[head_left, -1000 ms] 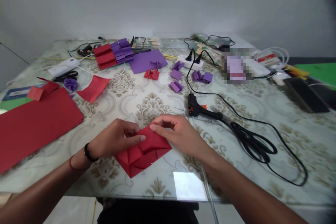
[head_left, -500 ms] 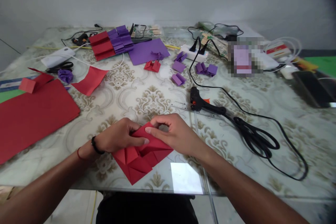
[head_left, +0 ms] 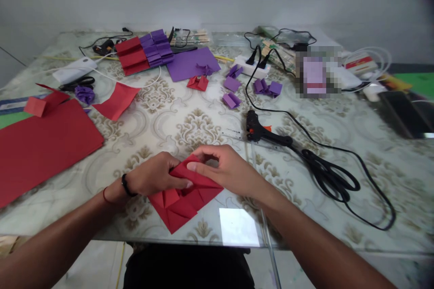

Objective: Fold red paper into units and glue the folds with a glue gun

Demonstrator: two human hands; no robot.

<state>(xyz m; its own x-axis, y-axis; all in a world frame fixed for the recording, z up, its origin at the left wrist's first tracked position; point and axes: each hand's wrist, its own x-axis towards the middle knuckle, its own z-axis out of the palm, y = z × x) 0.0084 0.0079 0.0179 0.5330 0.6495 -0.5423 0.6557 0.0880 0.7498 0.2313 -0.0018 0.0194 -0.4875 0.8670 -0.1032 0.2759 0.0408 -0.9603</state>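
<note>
A folded red paper piece (head_left: 181, 198) lies on the patterned glass-topped table (head_left: 190, 131) near its front edge. My left hand (head_left: 154, 178) pinches the paper's upper left fold, thumb on top, fingers curled. My right hand (head_left: 225, 169) grips the paper's top corner from the right, fingers bent round the fold. The two hands almost touch over the paper's upper edge. A black band sits on my left wrist.
A large red sheet (head_left: 40, 144) lies at the left. A black glue gun (head_left: 262, 132) and black scissors (head_left: 330, 176) with trailing cord lie to the right. Purple and red folded pieces (head_left: 145, 54), a purple sheet (head_left: 191, 63) and a power strip (head_left: 252, 67) are farther back.
Both hands stay on the red paper and have pressed its top fold slightly more. The view has tilted a little, shifting the table's contents.
</note>
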